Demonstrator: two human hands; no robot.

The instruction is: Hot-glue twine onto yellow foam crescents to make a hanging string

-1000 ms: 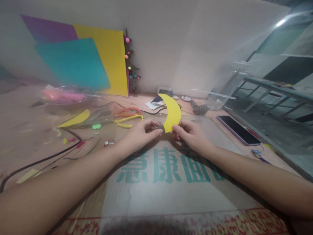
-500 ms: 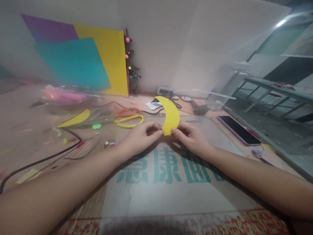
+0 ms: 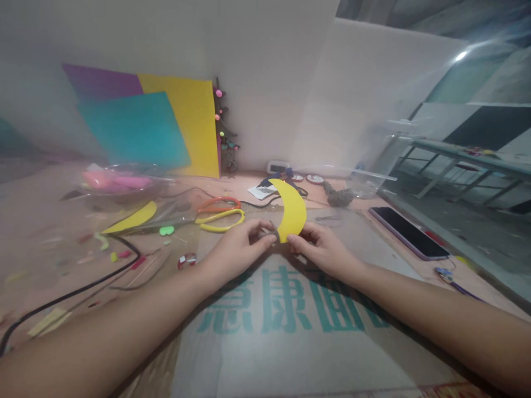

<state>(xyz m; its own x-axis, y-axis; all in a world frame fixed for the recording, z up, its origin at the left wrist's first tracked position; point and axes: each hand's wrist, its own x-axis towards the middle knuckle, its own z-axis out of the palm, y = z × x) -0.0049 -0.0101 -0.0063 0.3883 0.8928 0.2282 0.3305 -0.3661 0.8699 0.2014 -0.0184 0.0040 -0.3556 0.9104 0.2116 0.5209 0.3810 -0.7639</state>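
A yellow paper crescent (image 3: 293, 209) stands upright between my hands, over the board with green characters (image 3: 286, 354). My right hand (image 3: 326, 247) pinches its lower end between thumb and fingers. My left hand (image 3: 244, 247) is closed just left of the crescent's lower tip, thumb against the fingers, with a small thin dark thing between them that is too small to name. Scissors with orange and yellow handles (image 3: 219, 220) lie beyond my left hand. Another yellow paper piece (image 3: 131, 218) lies farther left.
Purple, teal (image 3: 135, 130) and yellow sheets lean on the wall at the back left. A phone (image 3: 409, 233) lies at the right. A black cable (image 3: 74, 286) crosses the left side, among scraps. A clear bowl with pink things (image 3: 118, 181) stands behind.
The whole view has shifted, so the table and hands appear lower in the picture. My left thumb and fingers now sit slightly apart from the crescent's lower tip; my right hand still holds it.
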